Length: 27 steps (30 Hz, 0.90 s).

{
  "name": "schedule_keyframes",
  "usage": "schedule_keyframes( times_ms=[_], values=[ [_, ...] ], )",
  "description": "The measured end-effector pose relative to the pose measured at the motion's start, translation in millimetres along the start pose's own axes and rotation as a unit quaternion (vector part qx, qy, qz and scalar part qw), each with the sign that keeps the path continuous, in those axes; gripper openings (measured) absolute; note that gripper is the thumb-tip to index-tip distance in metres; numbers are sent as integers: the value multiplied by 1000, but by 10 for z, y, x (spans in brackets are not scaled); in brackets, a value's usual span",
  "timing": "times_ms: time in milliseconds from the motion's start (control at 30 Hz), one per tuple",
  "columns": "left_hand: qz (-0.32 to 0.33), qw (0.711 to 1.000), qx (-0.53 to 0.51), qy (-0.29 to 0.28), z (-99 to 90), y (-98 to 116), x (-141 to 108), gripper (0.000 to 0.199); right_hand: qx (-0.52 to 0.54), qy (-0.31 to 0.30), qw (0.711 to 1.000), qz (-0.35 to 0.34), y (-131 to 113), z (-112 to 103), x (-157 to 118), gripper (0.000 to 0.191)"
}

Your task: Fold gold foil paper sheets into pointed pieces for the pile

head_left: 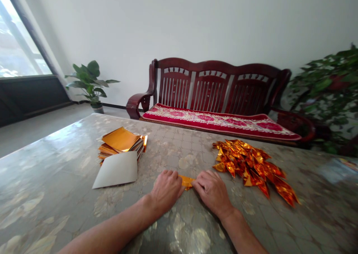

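A small folded piece of gold foil paper (pixel 187 182) lies on the table (pixel 125 213) between my two hands. My left hand (pixel 167 185) is closed on its left end, fingers curled. At its right end my right hand (pixel 211 190) pinches the foil with thumb and fingers. To the left is a stack of gold foil sheets (pixel 120 139), its edges uneven, with a pale sheet (pixel 117 170) resting against its near side. A heap of folded orange-gold foil pieces (pixel 251 164) is spread to the right of my right hand.
Behind the table stands a dark red wooden bench (pixel 212 82) with a red floral cushion (pixel 220 120). One potted plant (pixel 92 82) is at the back left, leafy greenery (pixel 330 93) at the right. Something in clear plastic (pixel 348 164) lies at the right edge.
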<state>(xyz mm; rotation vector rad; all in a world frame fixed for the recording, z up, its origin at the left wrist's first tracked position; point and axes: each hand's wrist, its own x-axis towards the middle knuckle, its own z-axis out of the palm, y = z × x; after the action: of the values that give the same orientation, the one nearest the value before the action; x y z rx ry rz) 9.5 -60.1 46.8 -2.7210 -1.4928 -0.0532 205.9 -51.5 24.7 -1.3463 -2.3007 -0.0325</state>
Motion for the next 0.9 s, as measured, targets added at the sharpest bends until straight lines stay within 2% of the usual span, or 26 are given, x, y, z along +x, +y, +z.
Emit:
schedule_keyframes(
  times_ms=[67, 167, 300, 433, 700, 900],
  values=[
    [-21, 1000, -14, 13, 1, -28, 42, 24, -9, 6, 999, 33, -32, 33, 42, 27],
    [-58, 997, -39, 34, 21, -103, 119, 14, 6, 0, 997, 74, -54, 63, 101, 26],
    [-102, 988, -109, 39, 71, -221, 167, 16, 45, -17, 993, 108, -42, 51, 126, 13],
    [-120, 981, -149, 39, 99, -299, 142, 25, 57, -35, 993, 101, -35, 31, 112, 11],
    [-91, 976, -192, 44, 68, -312, 96, 23, 61, -15, 996, 64, -28, 5, 64, 12],
    [-78, 960, -264, 56, 159, -291, 91, 15, 73, -30, 996, 41, -3, -23, 40, 7]
  ],
)
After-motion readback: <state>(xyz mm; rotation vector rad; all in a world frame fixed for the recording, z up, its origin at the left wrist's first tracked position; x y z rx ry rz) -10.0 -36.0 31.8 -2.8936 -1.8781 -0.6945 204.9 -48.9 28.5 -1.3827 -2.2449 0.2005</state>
